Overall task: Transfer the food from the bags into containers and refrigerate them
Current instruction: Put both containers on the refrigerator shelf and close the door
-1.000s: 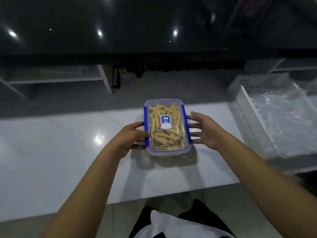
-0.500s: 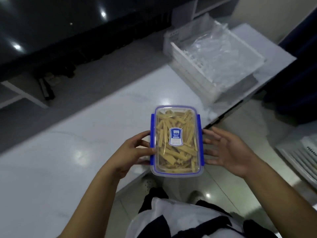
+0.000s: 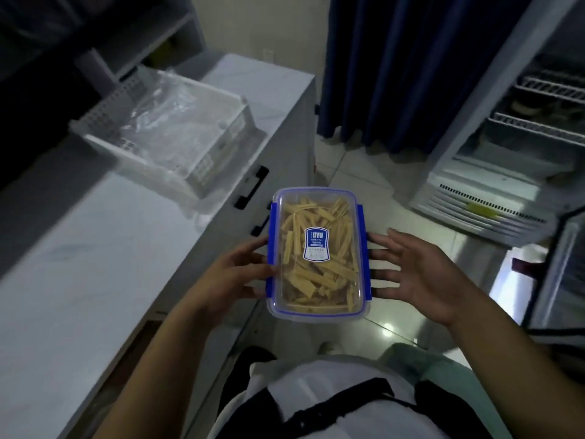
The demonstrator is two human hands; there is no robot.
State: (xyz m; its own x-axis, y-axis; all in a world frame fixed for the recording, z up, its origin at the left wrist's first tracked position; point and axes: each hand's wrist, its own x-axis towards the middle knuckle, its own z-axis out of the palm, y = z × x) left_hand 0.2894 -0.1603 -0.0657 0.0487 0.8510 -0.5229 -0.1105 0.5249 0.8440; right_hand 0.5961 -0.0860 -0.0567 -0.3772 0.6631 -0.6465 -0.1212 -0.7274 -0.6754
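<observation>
Clear plastic container [image 3: 318,255], rectangular, lid on, blue clips along both long sides. Filled with pale yellow food strips [image 3: 329,270] lying at mixed angles. Blue-and-white label [image 3: 316,243] on the lid's middle; small print too blurred to read.

Container is in the air, held level between two bare hands, over the tiled floor [image 3: 354,172] and just off the counter's front edge. It rests on nothing.

Left hand [image 3: 235,274] presses the container's left long side; fingers bent, tips against the blue clip, thumb at the lid's rim. Right hand [image 3: 418,274] is at the right long side, palm up and fingers spread flat, tips touching or just under the blue clip. Whether the right fingers bear weight from below cannot be told.

White marbled counter [image 3: 95,264] runs along the left, its right end near the curtain. Black handles [image 3: 251,191] on its front face, close behind the container. Toward the counter's far right corner sits a white slotted basket [image 3: 218,153] holding crumpled clear plastic bags [image 3: 171,128].

Dark blue curtain [image 3: 395,74] hangs beyond the counter's end, reaching the floor. At far right a refrigerator [image 3: 512,147] stands with white wire shelves [image 3: 538,125] showing and a vented grille low down; its door [image 3: 560,274] is swung open at the right edge of view.

Below: person's white top with black straps [image 3: 332,400].
</observation>
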